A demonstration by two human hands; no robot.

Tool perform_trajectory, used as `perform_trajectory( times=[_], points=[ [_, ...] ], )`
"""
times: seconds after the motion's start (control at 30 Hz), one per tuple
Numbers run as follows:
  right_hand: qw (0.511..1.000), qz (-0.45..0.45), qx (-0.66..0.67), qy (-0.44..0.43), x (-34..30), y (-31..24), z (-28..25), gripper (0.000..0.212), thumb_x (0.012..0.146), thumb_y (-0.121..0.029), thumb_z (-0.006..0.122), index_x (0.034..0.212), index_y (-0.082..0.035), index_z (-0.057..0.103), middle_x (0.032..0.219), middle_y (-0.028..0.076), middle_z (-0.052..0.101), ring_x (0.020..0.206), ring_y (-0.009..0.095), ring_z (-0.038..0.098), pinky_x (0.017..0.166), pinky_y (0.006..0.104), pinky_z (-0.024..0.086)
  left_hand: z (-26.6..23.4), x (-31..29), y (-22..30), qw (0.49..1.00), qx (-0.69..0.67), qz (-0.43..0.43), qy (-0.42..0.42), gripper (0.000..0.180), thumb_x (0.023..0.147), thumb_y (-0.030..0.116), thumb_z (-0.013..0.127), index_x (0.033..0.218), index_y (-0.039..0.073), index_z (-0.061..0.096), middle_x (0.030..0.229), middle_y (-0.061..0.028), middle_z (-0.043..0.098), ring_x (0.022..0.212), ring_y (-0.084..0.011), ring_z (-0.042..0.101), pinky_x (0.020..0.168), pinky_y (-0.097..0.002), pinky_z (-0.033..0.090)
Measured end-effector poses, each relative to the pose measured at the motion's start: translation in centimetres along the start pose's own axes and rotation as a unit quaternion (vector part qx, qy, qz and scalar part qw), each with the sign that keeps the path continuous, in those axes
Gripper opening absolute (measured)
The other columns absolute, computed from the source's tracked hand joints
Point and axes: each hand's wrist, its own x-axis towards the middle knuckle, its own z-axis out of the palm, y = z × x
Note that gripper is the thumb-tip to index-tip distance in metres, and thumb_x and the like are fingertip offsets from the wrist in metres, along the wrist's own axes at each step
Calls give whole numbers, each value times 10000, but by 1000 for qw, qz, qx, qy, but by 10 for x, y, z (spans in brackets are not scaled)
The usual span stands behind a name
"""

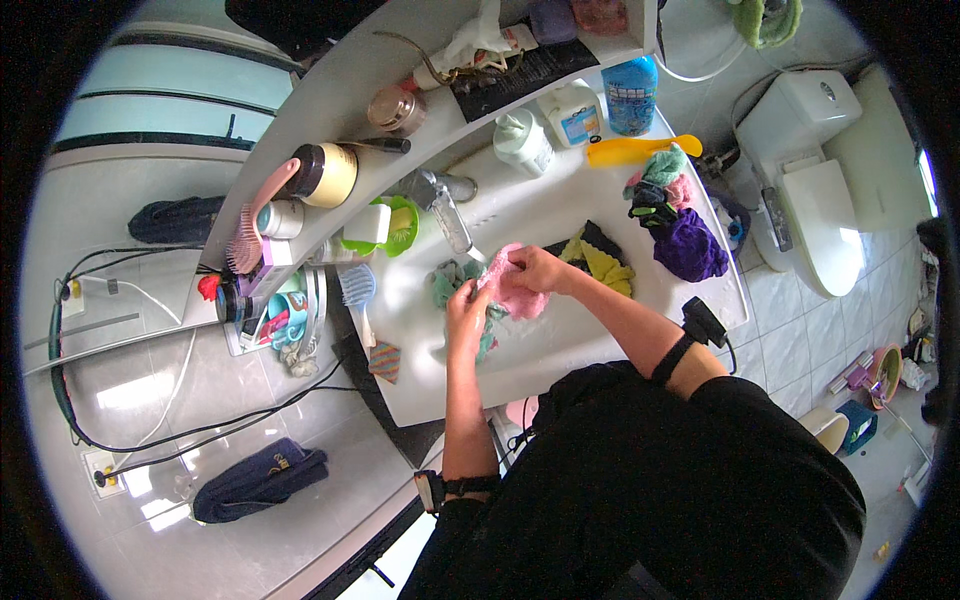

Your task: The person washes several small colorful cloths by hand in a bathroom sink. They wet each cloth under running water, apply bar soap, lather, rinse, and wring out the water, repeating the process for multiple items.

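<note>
Over the white sink both my hands hold a pink cloth close to the faucet. My left hand has its fingers closed on the cloth's left side. On its upper right part, my right hand grips with bent fingers. Below and behind the pink cloth, a green cloth lies in the basin, partly hidden by my hands. Just right of my right hand rest a yellow cloth and a dark cloth.
On the right rim sit a purple cloth and other bunched cloths. Behind the basin stand a white pump bottle, a blue bottle and a yellow long-handled item. A green soap basket and a blue brush are at left; a toilet stands right.
</note>
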Motion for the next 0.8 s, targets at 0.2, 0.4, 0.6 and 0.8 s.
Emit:
perform_trajectory(
  times=[0.2, 0.4, 0.6, 0.8],
  points=[
    [998, -47, -50, 10, 3, -3, -2, 201, 781, -119, 672, 929, -12, 589, 777, 60, 598, 752, 125, 522, 708, 333, 463, 13, 13, -3, 990, 50, 76, 103, 339, 936, 281, 642, 1088, -21, 645, 903, -31, 633, 829, -114, 551, 766, -275, 456],
    [995, -68, 64, -29, 1, -13, -5, 243, 816, -102, 642, 1039, -6, 635, 910, 69, 652, 835, 137, 566, 790, 310, 483, 20, 20, -14, 986, 94, 115, 79, 319, 918, 177, 594, 1166, -22, 622, 996, -113, 684, 902, -228, 631, 862, -369, 488],
    [991, 30, 127, 5, 2, -16, -4, 306, 859, -86, 591, 1148, -8, 650, 1012, 91, 685, 902, 162, 615, 835, 309, 500, 16, 31, -23, 969, -21, 49, 240, 262, 891, 75, 506, 1075, 4, 678, 1033, -103, 695, 934, -238, 658, 847, -372, 509],
    [978, 54, 192, 53, 7, -10, -7, 219, 847, -57, 598, 1054, -9, 654, 926, 64, 681, 859, 137, 610, 785, 295, 504, 11, 30, -24, 947, -170, -48, 268, 306, 978, 198, 510, 1172, -1, 638, 1080, -101, 673, 947, -205, 640, 856, -334, 508]
  ],
)
